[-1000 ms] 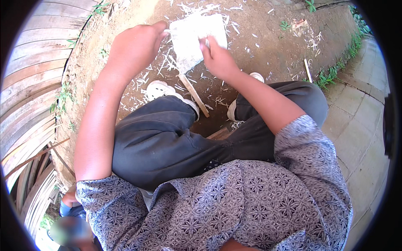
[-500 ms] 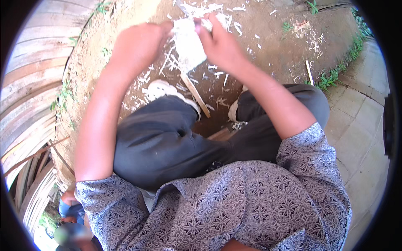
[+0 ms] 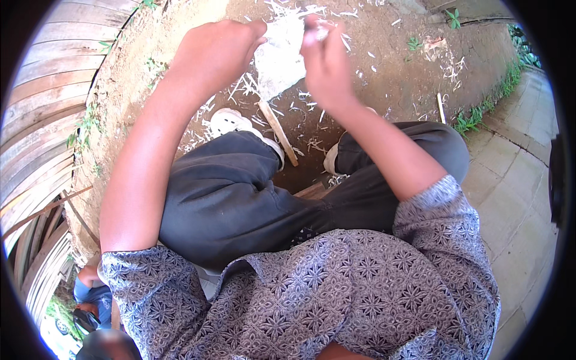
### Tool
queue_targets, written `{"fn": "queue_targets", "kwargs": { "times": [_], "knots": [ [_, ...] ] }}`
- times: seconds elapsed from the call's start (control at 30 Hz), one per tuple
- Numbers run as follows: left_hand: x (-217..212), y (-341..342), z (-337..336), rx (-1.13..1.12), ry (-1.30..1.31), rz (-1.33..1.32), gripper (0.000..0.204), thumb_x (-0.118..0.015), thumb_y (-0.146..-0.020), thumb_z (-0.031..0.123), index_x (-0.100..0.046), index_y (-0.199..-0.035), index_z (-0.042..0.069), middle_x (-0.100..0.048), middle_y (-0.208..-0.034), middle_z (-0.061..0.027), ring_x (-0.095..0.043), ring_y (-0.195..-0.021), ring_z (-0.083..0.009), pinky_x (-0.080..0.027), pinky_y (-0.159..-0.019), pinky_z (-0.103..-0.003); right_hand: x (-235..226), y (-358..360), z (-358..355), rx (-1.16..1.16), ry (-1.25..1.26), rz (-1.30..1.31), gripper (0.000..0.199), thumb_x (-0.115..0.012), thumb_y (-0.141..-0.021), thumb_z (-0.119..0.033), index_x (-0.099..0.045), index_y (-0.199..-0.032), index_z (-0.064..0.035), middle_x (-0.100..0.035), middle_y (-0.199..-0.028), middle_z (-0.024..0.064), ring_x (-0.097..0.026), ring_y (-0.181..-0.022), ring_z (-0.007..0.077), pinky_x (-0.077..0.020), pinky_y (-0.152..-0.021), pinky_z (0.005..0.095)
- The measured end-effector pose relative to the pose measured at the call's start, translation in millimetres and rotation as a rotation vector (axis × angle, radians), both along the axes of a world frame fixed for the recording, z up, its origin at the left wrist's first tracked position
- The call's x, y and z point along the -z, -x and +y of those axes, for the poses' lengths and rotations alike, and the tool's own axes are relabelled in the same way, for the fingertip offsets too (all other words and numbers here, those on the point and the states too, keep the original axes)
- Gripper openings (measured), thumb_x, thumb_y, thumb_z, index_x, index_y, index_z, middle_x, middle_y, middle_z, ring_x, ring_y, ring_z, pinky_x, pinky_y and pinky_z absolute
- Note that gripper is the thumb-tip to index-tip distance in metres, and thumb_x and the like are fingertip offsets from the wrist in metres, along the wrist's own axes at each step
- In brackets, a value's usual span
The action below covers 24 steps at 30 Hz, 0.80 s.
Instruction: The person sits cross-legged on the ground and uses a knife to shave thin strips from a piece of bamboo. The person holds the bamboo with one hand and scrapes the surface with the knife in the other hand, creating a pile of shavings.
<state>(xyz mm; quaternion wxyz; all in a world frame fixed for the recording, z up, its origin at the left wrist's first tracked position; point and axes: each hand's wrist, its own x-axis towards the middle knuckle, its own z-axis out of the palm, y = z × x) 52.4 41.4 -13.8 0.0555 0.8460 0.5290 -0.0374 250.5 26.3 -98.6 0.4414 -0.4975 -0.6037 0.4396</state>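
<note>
A crumpled white sheet or bag lies at the top middle among pale wood shavings; its material is hard to tell. My left hand is closed, its fingertips at the sheet's upper left edge; what they grip, if anything, is hidden. On the sheet's right side, my right hand is closed with fingers pinched together. Something small and pale shows at those fingertips, too blurred to name. A thin wooden stick slants from the sheet's lower end toward the ground between my feet.
My pale clogs rest on brown soil strewn with shavings. Wooden planks curve along the left. Paving slabs lie on the right beyond a grassy edge. Another person is at the lower left.
My right hand has shifted right, away from the sheet's middle. My left hand has moved slightly right and up. The person at the lower left shows more.
</note>
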Motion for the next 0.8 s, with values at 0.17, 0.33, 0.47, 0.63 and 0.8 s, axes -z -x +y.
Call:
{"fn": "queue_targets", "kwargs": {
  "times": [0.17, 0.33, 0.47, 0.63, 0.8],
  "knots": [
    [0, -3, 11, -0.004, 0.019, -0.012, 0.021, -0.054, -0.104, 0.026, -0.062, -0.103, 0.007, -0.069, -0.078, -0.0193, -0.070, -0.079, -0.0396, -0.054, -0.069, -0.052, 96, -19, 1, -0.104, 0.125, -0.433, 0.034, -0.047, -0.110, -0.028, -0.048, -0.140, -0.0101, -0.058, -0.081, 0.0033, -0.054, -0.072, 0.0090, -0.0469, -0.065, 0.0282],
    [2, 8, -1, -0.057, -0.004, -0.005, 0.020, -0.054, -0.105, 0.025, -0.064, -0.104, 0.008, -0.069, -0.078, -0.0188, -0.070, -0.078, -0.0395, -0.054, -0.069, -0.051, -24, 4, 18, -0.064, 0.103, 0.225, 0.038, -0.049, -0.109, -0.034, -0.045, -0.137, -0.0093, -0.062, -0.080, 0.0095, -0.060, -0.071, 0.0194, -0.0480, -0.069, 0.0369],
    [2, -2, 6, -0.046, 0.036, -0.032, 0.021, -0.053, -0.105, 0.027, -0.063, -0.104, 0.009, -0.069, -0.078, -0.0187, -0.069, -0.079, -0.0400, -0.054, -0.070, -0.052, 98, -29, -13, -0.217, 0.348, -0.335, 0.036, -0.049, -0.109, -0.033, -0.046, -0.136, -0.0100, -0.064, -0.081, 0.0102, -0.059, -0.069, 0.0235, -0.0484, -0.069, 0.0378],
    [4, 5, 0, -0.079, 0.039, -0.002, 0.022, -0.053, -0.105, 0.029, -0.063, -0.105, 0.009, -0.069, -0.079, -0.0192, -0.069, -0.080, -0.0412, -0.054, -0.072, -0.053, -33, 4, 7, -0.094, 0.113, 0.044, 0.031, -0.046, -0.109, -0.030, -0.051, -0.132, -0.0093, -0.066, -0.070, 0.0131, -0.069, -0.068, 0.0312, -0.0480, -0.064, 0.0460],
    [6, -5, 2, -0.044, 0.001, -0.029, 0.022, -0.053, -0.105, 0.028, -0.062, -0.105, 0.008, -0.069, -0.079, -0.0202, -0.069, -0.081, -0.0418, -0.054, -0.071, -0.053, 74, -23, -5, -0.155, 0.217, -0.472, 0.036, -0.051, -0.108, -0.033, -0.052, -0.136, -0.0106, -0.069, -0.094, 0.0201, -0.071, -0.088, 0.0346, -0.0543, -0.081, 0.0439]
  ]
}}
